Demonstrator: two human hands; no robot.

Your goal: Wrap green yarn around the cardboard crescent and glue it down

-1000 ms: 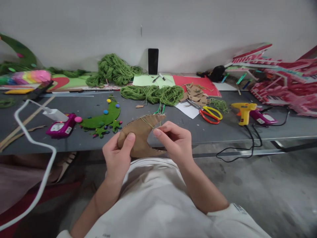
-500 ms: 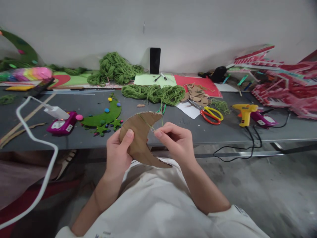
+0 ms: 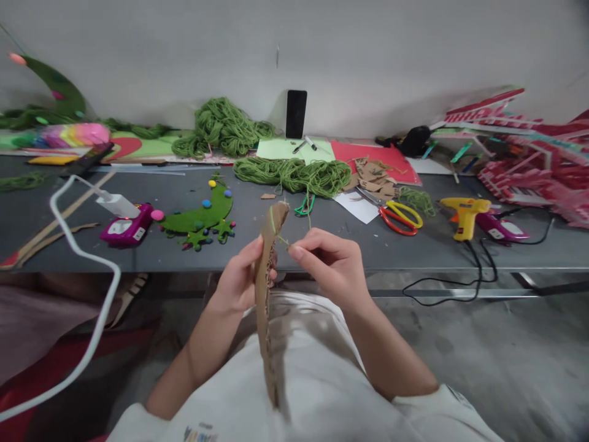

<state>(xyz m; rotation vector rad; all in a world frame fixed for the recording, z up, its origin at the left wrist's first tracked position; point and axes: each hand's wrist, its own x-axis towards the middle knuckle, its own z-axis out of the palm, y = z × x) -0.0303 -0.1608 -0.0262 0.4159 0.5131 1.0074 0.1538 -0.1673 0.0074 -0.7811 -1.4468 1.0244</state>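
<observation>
Wears a loose, off-white top across the bottom middle of the frame, creased into soft folds, greyish in the shaded dips, with a curved, rumpled lower edge near the centre. Has short sleeves in the same pale cloth: a left sleeve at lower left and a right sleeve at lower right, bearing a small dark marking. Carries a small print at the bottom edge, left of centre, dark with touches of orange and blue, too blurred to read, and shows bare forearms.
</observation>
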